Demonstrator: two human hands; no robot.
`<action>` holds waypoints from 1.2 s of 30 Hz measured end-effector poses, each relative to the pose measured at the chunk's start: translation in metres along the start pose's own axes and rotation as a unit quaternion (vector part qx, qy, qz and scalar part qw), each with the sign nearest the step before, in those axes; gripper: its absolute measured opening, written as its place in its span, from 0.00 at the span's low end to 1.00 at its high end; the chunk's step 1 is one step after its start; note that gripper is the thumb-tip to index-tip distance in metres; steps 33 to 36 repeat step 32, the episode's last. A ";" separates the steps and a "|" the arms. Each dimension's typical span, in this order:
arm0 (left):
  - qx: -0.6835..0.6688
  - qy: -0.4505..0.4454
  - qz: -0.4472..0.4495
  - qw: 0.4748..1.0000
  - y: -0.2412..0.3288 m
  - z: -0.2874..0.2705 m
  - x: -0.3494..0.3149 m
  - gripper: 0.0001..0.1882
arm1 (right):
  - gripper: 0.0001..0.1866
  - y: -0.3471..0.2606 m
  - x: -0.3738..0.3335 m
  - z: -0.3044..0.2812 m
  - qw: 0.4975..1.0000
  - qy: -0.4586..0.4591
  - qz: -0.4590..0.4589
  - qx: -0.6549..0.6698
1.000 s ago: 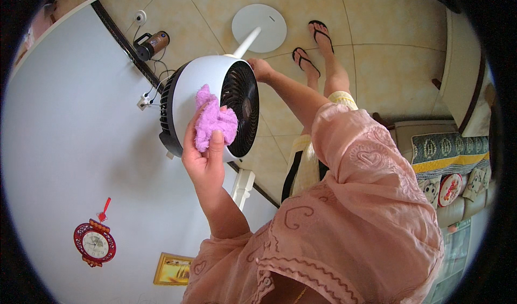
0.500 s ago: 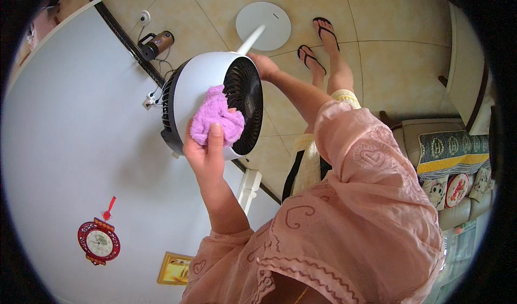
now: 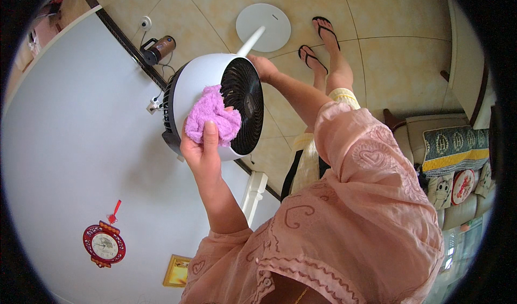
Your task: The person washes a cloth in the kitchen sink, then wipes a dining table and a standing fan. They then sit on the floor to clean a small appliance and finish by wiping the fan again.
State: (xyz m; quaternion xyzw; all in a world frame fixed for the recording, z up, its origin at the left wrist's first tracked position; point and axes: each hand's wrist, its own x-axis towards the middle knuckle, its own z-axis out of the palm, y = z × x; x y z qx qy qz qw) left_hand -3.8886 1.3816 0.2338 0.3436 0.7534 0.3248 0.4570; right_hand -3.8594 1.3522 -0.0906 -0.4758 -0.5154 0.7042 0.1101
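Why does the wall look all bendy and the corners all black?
Head view: the fisheye lens bends the pale wall and dark skirting line and leaves a black rim; daylight is soft and even; the fluffy purple cloth in the left hand and the white round fan look sharp.

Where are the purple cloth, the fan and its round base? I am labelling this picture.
purple cloth (image 3: 212, 114), head view, middle of the bunched fabric.
fan (image 3: 195, 80), head view, white housing behind the black grille.
round base (image 3: 269, 21), head view, flat white disc on the floor.
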 end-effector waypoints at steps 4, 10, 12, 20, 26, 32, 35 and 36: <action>-0.001 -0.003 -0.002 1.000 0.000 0.000 0.000 0.15 | 0.23 -0.002 -0.001 -0.002 1.000 -0.004 0.012 -0.001; -0.006 0.007 -0.003 1.000 0.000 0.002 0.000 0.15 | 0.16 0.003 0.000 0.003 1.000 0.021 -0.007 0.008; -0.004 0.008 -0.004 1.000 -0.001 0.001 0.000 0.15 | 0.16 0.005 0.000 0.003 1.000 0.021 -0.002 0.009; -0.071 0.094 0.029 0.993 0.008 0.000 -0.007 0.15 | 0.18 0.013 -0.020 -0.010 0.996 0.032 0.067 0.044; -0.039 0.121 0.040 0.991 0.019 -0.012 -0.009 0.15 | 0.19 0.017 -0.038 -0.028 0.992 0.047 0.116 0.002; -0.037 0.112 0.052 0.992 0.019 -0.012 -0.011 0.15 | 0.19 0.022 -0.033 -0.011 0.994 -0.008 0.067 0.086; -0.037 0.112 0.052 0.992 0.019 -0.012 -0.011 0.15 | 0.19 0.022 -0.033 -0.011 0.994 -0.008 0.067 0.086; -0.037 0.112 0.052 0.992 0.019 -0.012 -0.011 0.15 | 0.19 0.022 -0.033 -0.011 0.994 -0.008 0.067 0.086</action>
